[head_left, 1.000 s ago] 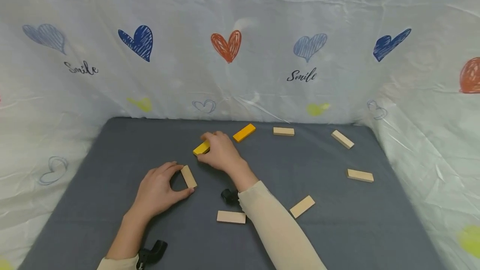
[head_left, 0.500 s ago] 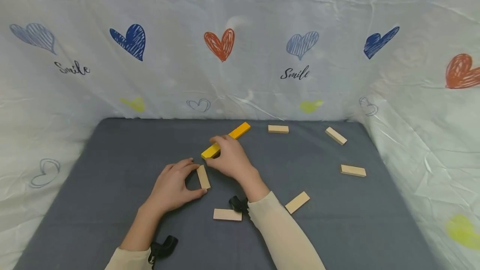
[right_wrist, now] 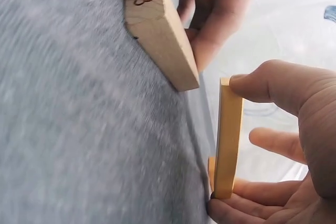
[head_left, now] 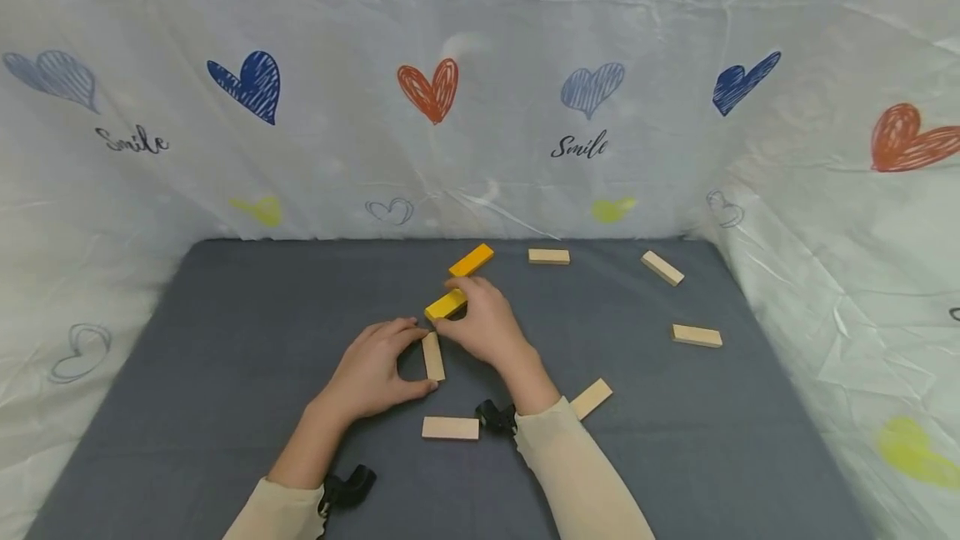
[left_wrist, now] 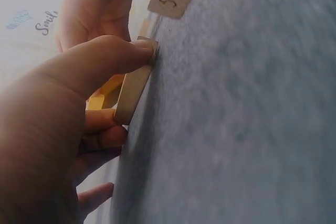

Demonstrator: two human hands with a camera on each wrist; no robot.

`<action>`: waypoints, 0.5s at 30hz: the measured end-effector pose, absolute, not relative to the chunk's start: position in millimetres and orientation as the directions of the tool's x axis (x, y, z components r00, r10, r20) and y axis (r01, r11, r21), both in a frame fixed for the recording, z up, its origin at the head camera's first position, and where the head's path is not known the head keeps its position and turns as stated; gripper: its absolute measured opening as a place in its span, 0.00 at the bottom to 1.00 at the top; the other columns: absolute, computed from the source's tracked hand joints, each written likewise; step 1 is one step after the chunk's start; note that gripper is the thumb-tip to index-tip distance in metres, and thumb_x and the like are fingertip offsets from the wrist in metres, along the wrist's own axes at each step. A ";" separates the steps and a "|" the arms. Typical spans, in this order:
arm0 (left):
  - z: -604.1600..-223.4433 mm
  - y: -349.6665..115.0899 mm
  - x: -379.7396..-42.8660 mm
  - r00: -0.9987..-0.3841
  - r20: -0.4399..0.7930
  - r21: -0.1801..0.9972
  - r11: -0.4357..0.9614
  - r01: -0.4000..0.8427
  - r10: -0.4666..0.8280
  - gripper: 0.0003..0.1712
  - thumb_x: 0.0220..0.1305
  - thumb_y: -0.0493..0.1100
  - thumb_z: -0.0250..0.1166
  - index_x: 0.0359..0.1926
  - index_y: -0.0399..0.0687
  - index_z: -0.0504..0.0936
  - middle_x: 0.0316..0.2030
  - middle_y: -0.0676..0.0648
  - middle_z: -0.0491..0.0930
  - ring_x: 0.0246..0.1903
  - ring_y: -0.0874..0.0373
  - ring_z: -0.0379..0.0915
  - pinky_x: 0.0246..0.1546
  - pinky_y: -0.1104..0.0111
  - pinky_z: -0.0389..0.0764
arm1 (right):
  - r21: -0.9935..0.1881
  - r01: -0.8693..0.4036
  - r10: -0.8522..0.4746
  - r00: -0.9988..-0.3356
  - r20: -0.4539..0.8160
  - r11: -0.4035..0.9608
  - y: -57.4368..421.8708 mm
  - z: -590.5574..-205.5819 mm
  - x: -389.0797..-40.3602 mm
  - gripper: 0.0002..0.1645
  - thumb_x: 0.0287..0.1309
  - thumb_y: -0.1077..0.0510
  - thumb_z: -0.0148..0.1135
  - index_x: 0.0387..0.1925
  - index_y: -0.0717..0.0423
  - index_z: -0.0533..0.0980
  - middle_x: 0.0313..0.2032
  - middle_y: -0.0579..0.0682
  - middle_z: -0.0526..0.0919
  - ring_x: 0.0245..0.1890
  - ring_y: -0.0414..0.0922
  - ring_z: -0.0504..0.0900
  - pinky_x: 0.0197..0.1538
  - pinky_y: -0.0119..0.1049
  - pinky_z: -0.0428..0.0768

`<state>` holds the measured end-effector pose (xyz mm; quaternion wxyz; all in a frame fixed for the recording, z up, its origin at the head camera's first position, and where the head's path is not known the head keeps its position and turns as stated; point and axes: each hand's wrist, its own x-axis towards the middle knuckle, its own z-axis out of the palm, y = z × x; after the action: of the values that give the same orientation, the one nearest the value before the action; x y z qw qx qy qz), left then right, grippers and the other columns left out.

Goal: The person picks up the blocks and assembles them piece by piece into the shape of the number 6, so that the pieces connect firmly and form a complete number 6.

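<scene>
My left hand (head_left: 375, 369) pinches a plain wooden block (head_left: 433, 357) by its two ends, thumb at the near end and fingers at the far end. In the right wrist view that plain block (right_wrist: 165, 45) shows a handwritten number on its end, partly hidden by the thumb. My right hand (head_left: 487, 323) grips a yellow block (head_left: 446, 304) between thumb and fingers, just beyond the plain one. The right wrist view shows the yellow block (right_wrist: 229, 140) held lengthwise between thumb and fingertips. A second, orange-yellow block (head_left: 472, 260) lies just behind it.
Several plain wooden blocks lie around on the grey cloth: one at the back (head_left: 549, 257), others to the right and front, such as the front block (head_left: 450, 428). A white curtain (head_left: 480, 165) with hearts stands behind the table. The right forearm partly covers one block (head_left: 591, 399).
Both hands have moved to the right across the cloth, carrying the plain block and the yellow block with them. The yellow block is nearer the orange-yellow one. The head view has shifted slightly.
</scene>
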<state>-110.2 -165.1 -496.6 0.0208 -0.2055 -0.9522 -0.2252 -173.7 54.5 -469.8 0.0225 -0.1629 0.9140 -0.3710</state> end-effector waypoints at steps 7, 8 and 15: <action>-500.0 -160.5 -115.2 -0.907 0.112 0.471 0.782 0.409 0.406 0.46 0.55 0.64 0.84 0.69 0.48 0.85 0.73 0.41 0.77 0.74 0.34 0.68 0.78 0.37 0.66 | -0.640 -0.270 -0.288 -0.955 0.079 0.719 65.0 -474.2 -168.8 0.37 0.63 0.47 0.79 0.71 0.51 0.80 0.68 0.55 0.80 0.65 0.56 0.81 0.66 0.55 0.84; -500.3 -159.8 -115.8 -0.905 0.109 0.479 0.776 0.410 0.411 0.46 0.55 0.64 0.84 0.70 0.47 0.85 0.73 0.40 0.77 0.75 0.34 0.67 0.79 0.37 0.65 | -0.630 -0.266 -0.280 -0.957 0.080 0.729 66.7 -474.8 -168.0 0.37 0.63 0.47 0.79 0.71 0.51 0.80 0.68 0.55 0.80 0.66 0.56 0.80 0.66 0.55 0.84; -502.9 -154.9 -122.5 -0.878 0.120 0.498 0.737 0.457 0.463 0.47 0.57 0.61 0.84 0.74 0.47 0.82 0.73 0.41 0.77 0.76 0.37 0.66 0.82 0.39 0.60 | -0.585 -0.253 -0.245 -0.965 0.096 0.770 77.6 -475.9 -166.0 0.36 0.63 0.48 0.80 0.71 0.50 0.80 0.68 0.56 0.80 0.65 0.58 0.81 0.65 0.57 0.84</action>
<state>-122.5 -154.9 -502.9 -0.0059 -0.2468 -0.9319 -0.2659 -166.0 77.6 -475.9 -0.0071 -0.1323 0.9408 -0.3120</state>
